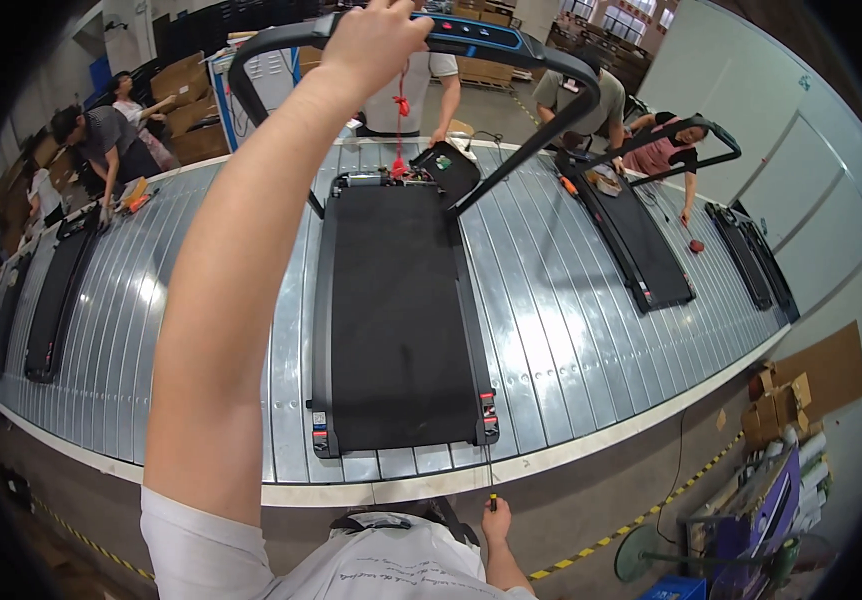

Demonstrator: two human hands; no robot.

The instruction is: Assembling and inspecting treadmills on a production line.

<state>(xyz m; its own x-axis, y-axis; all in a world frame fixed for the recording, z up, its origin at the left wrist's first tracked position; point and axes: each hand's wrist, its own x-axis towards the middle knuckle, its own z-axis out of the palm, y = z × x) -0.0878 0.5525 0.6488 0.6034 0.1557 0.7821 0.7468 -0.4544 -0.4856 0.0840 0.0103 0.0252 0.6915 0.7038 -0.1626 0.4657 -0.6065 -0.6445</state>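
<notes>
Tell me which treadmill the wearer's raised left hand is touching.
The middle treadmill, straight ahead of the wearer: the left hand is on its raised handlebar. That hand touches neither the left-side treadmills nor the right-side treadmills.

The bare left arm point(213, 300) extends from its short sleeve point(196, 535) near seven o'clock to just before twelve, left hand point(379, 45) held high, fingers curled. The right hand point(496, 522) sits low, between five and six o'clock, fingers folded inward.

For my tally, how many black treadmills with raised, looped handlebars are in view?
2: the central black treadmill, and the black treadmill to its right. Others may be hidden.
</notes>
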